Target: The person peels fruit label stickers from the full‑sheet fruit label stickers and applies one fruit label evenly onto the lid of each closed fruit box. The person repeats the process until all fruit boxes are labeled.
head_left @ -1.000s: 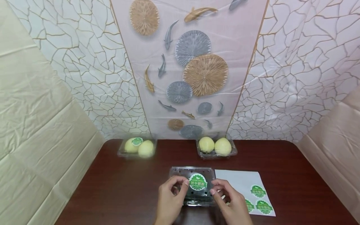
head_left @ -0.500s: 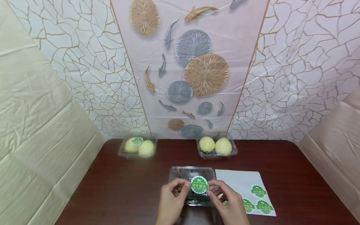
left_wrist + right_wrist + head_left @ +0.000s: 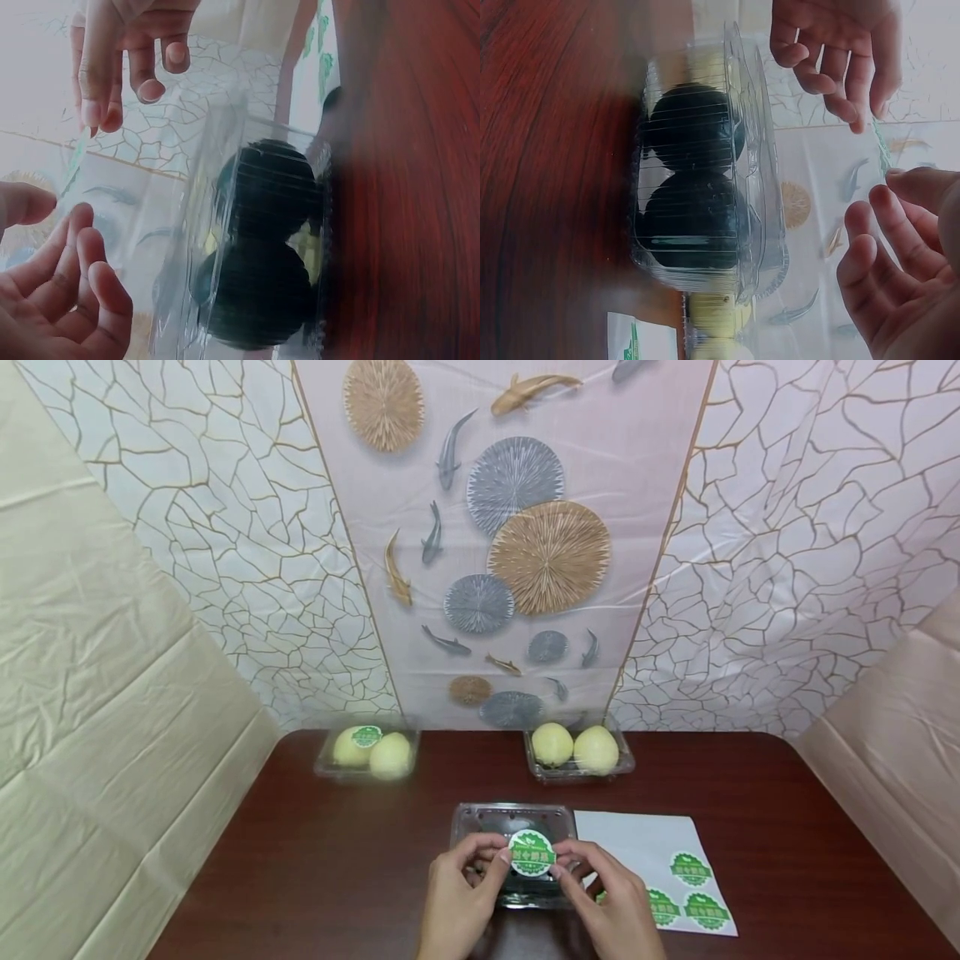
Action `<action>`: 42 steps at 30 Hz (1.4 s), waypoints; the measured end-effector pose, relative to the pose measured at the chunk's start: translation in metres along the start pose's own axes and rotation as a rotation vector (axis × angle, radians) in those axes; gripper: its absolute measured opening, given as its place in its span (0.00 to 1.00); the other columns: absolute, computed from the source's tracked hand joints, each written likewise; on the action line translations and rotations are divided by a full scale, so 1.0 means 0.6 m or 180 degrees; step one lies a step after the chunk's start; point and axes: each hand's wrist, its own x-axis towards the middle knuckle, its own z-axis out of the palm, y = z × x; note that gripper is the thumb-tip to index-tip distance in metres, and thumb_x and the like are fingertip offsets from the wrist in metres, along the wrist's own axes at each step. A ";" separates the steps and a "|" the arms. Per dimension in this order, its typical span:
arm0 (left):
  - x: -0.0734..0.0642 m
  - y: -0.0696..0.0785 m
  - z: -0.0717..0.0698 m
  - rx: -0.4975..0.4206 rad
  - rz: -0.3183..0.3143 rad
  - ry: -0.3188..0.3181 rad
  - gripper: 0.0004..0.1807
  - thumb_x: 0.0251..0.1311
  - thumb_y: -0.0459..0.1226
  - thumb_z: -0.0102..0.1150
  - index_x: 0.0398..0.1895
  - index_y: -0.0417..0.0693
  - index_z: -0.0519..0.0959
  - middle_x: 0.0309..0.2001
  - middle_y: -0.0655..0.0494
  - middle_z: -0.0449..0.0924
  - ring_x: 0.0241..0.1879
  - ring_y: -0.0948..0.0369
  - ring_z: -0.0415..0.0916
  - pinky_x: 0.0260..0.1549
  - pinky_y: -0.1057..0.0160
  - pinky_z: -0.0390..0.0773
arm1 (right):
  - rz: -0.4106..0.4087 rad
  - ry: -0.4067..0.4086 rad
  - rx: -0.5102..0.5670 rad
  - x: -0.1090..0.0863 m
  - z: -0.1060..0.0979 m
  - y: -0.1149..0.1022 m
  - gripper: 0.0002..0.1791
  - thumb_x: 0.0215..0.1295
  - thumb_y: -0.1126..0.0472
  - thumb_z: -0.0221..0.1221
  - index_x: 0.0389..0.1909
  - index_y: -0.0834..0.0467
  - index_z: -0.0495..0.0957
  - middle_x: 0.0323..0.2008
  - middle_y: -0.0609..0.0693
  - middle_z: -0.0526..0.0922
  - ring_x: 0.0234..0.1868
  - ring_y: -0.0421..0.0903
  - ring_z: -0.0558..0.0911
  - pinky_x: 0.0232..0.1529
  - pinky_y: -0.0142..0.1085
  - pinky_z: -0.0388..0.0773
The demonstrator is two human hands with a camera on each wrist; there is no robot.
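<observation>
hands [image 3: 465,893] [image 3: 613,893] pinching a green sticker [image 3: 532,853] partly hide the clear box [image 3: 513,817]

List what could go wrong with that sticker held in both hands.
The round green-and-white sticker may crease or cling to the left hand or right hand, since both pinch its edge. It could also land crooked if meant for the transparent plastic clamshell, as it is held clear of it.

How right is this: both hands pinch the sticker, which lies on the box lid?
Partly: the left wrist view shows the sticker held apart from the box lid, not on it. The left hand and right hand do pinch the sticker.
</observation>
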 end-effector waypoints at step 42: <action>0.034 -0.047 -0.019 0.2201 0.1524 0.0132 0.08 0.59 0.41 0.69 0.42 0.57 0.84 0.36 0.71 0.79 0.37 0.69 0.72 0.35 0.67 0.75 | 0.0151 -0.0450 -0.0451 0.029 0.034 0.035 0.14 0.53 0.63 0.74 0.35 0.44 0.81 0.28 0.28 0.73 0.33 0.36 0.72 0.32 0.30 0.71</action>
